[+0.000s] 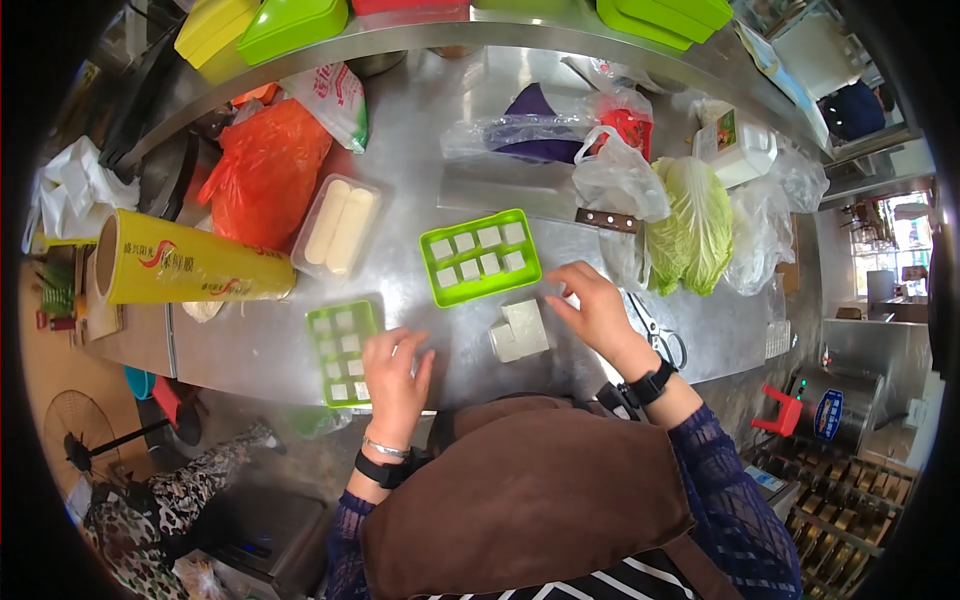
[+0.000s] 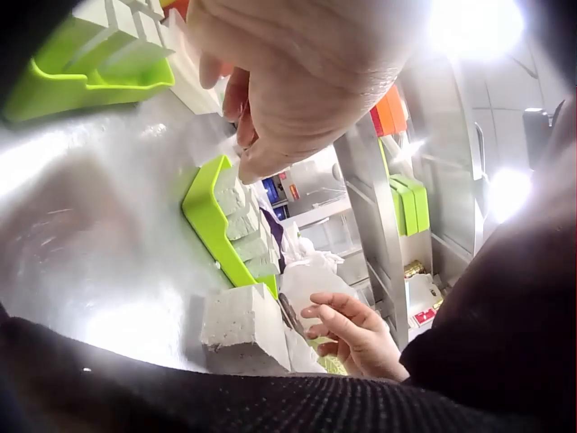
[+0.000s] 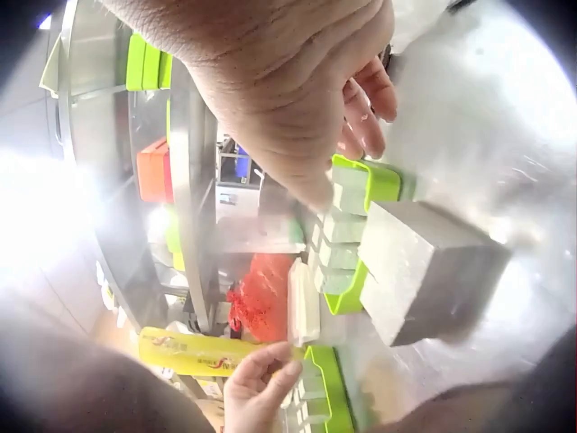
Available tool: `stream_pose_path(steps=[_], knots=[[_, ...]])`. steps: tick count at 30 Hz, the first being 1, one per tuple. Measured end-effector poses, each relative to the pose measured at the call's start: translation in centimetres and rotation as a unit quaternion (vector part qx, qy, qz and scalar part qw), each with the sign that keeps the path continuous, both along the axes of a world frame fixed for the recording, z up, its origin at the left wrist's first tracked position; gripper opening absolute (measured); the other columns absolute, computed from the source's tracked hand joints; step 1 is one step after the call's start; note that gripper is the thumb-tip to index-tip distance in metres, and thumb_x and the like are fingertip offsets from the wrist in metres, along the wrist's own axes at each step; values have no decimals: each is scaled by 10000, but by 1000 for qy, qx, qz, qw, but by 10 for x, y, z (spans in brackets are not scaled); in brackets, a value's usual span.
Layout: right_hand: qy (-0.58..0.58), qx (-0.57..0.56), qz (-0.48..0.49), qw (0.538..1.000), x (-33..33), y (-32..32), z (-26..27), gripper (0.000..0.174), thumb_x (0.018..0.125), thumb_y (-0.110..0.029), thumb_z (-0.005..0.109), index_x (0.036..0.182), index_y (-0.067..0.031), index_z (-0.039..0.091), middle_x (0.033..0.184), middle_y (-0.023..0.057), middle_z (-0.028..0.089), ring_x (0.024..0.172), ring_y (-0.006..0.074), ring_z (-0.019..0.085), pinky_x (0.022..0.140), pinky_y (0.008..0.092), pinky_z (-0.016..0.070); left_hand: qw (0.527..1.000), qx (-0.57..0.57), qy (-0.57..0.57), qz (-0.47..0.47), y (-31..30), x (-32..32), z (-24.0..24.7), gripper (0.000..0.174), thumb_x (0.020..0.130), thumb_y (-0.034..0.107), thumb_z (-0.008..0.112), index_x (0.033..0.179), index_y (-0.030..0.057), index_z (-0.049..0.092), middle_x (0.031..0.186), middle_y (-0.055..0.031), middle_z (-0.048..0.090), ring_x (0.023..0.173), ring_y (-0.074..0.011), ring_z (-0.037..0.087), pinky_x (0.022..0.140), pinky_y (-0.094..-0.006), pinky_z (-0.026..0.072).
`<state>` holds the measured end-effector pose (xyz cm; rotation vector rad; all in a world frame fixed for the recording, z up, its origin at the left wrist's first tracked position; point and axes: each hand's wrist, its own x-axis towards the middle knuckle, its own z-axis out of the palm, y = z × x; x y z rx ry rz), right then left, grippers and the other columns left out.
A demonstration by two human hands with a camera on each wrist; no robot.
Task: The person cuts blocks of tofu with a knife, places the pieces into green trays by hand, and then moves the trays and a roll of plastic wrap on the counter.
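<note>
A bright green tray point(image 1: 480, 290) with pale greyish cubes point(image 1: 489, 236) in two rows lies on the steel counter in the head view. Just in front of it sit pale cut blocks point(image 1: 520, 331), close together. My right hand point(image 1: 592, 310) hovers right of these blocks, fingers loosely bent and holding nothing. Beside a second green tray point(image 1: 328, 375) of similar cubes is my left hand point(image 1: 392, 370), thumb and fingers apart, nothing between them; it overlaps that tray's right edge. In the right wrist view the larger block point(image 3: 433, 266) shows flat, cleanly cut sides.
Left stand a yellow cling film roll point(image 1: 195, 258), a red plastic bag point(image 1: 268, 165) and a clear box point(image 1: 340, 228) with two pale rolls. Behind lies a wood-handled cleaver point(image 1: 607, 219). At right are a Chinese cabbage point(image 1: 690, 225) and scissors point(image 1: 660, 330). A steel shelf point(image 1: 420, 38) overhangs the back.
</note>
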<state>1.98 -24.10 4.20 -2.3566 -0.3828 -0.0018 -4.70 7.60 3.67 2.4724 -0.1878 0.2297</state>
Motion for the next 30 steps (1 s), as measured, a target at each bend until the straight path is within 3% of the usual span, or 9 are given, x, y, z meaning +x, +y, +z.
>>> stream_pose_path(steps=[4,7,10,12,17,22,26,28,30], knots=[[-2,-16,23,1000,16,3,-5,301,863,-130,777,1144,-85,679,1047,99,668,790,287,694,705,392,565,1000,10,-2,12,9,-10,3,304,770,37,821,1056,72,725,1094,-133,666,1052,-369,609,906,-472,499],[113,-5,87,990,3,-2,12,376,850,-157,807,1198,-78,686,1173,125,686,955,310,702,821,392,574,1000,-5,13,5,10,-15,2,294,776,47,816,1054,66,723,1094,-143,672,1039,-375,619,895,-474,508],[-14,-52,136,989,-23,-8,-12,476,815,-250,837,1232,-83,678,1232,129,677,1113,345,679,913,419,579,998,-18,25,-48,0,-20,-3,292,785,100,816,1059,71,718,1108,-150,680,1023,-381,631,886,-475,517],[19,-71,126,989,-35,-11,-10,521,823,-284,839,1273,-83,670,1291,144,661,1248,354,621,998,423,558,998,-13,26,-57,-2,-18,-4,312,775,117,830,1067,84,725,1106,-128,685,1021,-365,637,880,-467,532],[66,2,84,994,-14,-11,46,404,862,-202,817,1228,-101,678,1214,129,685,955,307,709,825,402,589,999,-14,-6,-32,11,-6,18,315,766,89,838,1064,72,737,1095,-108,687,1028,-339,637,888,-448,530],[-136,2,73,988,66,-6,140,393,872,-169,802,1233,-84,674,1120,131,689,832,271,702,747,404,579,998,-8,-29,-50,9,3,26,329,758,90,850,1069,79,742,1091,-120,686,1027,-343,640,881,-437,537],[-269,-73,15,960,153,10,197,549,870,-222,799,1344,-17,613,1278,203,671,1134,364,671,937,433,550,997,-28,-40,-53,9,-6,25,319,769,75,837,1073,71,740,1084,-121,684,1017,-341,640,875,-431,536],[-365,-139,28,920,204,16,194,726,856,-308,812,1465,-43,519,1408,226,602,1285,419,584,1082,479,483,998,-38,-35,-48,12,-13,17,302,777,67,826,1065,66,734,1082,-129,685,1025,-346,641,879,-436,534],[-312,-198,29,929,234,29,197,867,814,-350,844,1524,-50,447,1513,223,523,1409,424,479,1161,495,399,998,-45,-27,-36,17,-23,8,286,784,59,817,1055,64,728,1088,-136,688,1040,-357,642,888,-448,532]])
